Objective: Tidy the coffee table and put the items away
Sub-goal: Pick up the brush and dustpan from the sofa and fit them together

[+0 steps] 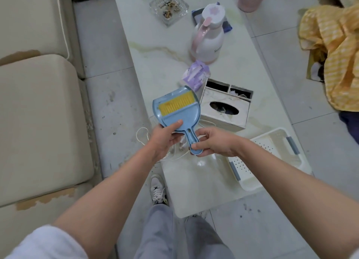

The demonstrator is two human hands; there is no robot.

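- Coffee table (155,51): a long white marble-look top with pale veins, running away from the person between a sofa and a tiled floor.
- Blue dustpan (174,111) with a yellow brush nested in it is held up over the near part of the table, just beside the tissue box.
- Left hand (165,138) grips the pan's lower edge, thumb laid across its face and fingers curled underneath.
- Right hand (211,142) pinches the end of the dustpan's handle between thumb and fingertips.
- White cord (143,136) lies in loose loops on the table under the hands and hangs over its left edge.
- Tissue box (225,107), cream with an oval slot and two open compartments behind it, sits mid-table.
- Purple tissue pack (196,76) lies touching the box's far corner.
- White and pink thermos jug (208,33) stands upright beyond it, with a dark blue item behind its base.
- Glass ashtray (169,6) holding butts sits near the far end.
- White perforated basket (272,157) with grey handles rests on the near right corner.
- Cream sofa (38,103) with worn, peeling patches fills the left side.
- Grey tiled floor (108,95) looks scuffed and speckled.
- Yellow checked cloth (338,54) is heaped at the right.
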